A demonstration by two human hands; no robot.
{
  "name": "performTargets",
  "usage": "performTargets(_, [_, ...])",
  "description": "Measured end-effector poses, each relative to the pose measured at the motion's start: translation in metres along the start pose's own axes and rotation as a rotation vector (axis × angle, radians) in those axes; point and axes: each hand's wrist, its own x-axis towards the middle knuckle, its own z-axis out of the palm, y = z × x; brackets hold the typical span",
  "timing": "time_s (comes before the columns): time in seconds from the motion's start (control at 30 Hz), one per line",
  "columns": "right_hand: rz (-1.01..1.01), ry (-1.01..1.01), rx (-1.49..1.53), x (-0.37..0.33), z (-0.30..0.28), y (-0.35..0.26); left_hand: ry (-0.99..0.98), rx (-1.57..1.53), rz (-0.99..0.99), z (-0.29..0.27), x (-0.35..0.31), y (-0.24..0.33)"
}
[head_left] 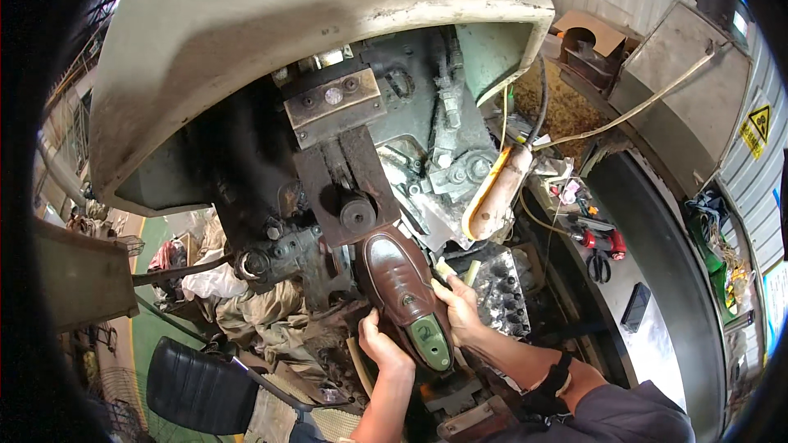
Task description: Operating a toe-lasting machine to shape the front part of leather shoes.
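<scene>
a brown leather shoe sits between the person's two hands, in the lower middle of the view, its toe pointing up toward a machine and its heel end toward the person. a green last fills the shoe's opening and shows at the heel end. the toe is right below a round dark fitting on the machine; whether the two touch, i cannot tell.

the left hand has its grip partly closed, fingers bent against the left side of the shoe near the heel. the right hand has its grip closed along the right side, about mid-length, so the shoe is held from both sides. a black band wraps the right arm below a dark sleeve.

above, a big pale hood curves over the machine. to the right of it hangs a long cream-coloured piece with an orange edge. farther right, a dark phone, scissors and a red tool lie on a pale counter next to a black belt. at lower left stands a black chair, near crumpled cloths.
</scene>
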Motion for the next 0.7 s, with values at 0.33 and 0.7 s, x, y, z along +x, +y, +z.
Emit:
performTargets(0.33, [-0.109, 0.018, -0.002, 0.014, -0.002, 0.011, -0.059, 0.148, 0.255, -0.005, 0.012, -0.009])
performTargets(0.7, [-0.011, 0.055, -0.026, 0.006, 0.005, -0.002, -0.160, 0.023, -0.121, 0.013, -0.005, 0.008])
